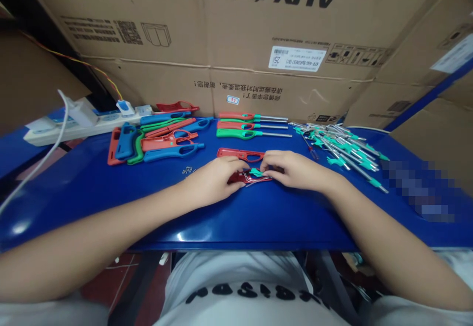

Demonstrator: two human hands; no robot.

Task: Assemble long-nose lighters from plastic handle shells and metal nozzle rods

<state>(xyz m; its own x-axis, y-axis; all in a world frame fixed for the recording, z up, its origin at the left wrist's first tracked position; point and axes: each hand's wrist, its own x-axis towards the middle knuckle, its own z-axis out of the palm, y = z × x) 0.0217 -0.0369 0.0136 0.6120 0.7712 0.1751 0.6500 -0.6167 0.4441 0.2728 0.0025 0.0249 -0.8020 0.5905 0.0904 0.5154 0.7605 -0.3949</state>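
My left hand (218, 176) has its fingers closed on the left end of a dark red lighter shell half (254, 180) near the middle of the blue table. My right hand (286, 168) pinches a teal plastic piece (255, 172) at the right end of that shell, where thin wires show. Just beyond both hands lies another red shell half (236, 153) with a finger loop. Three assembled lighters (240, 133) with metal tubes rest further back, side by side. The fingertips partly cover the held parts.
Red, green and blue shells (166, 151) are piled at the left. Metal tubes with teal parts (354, 151) form a heap at the right, near a small screwdriver (311, 147). Behind stand a white power strip (48, 136) and a cardboard wall (166, 77).
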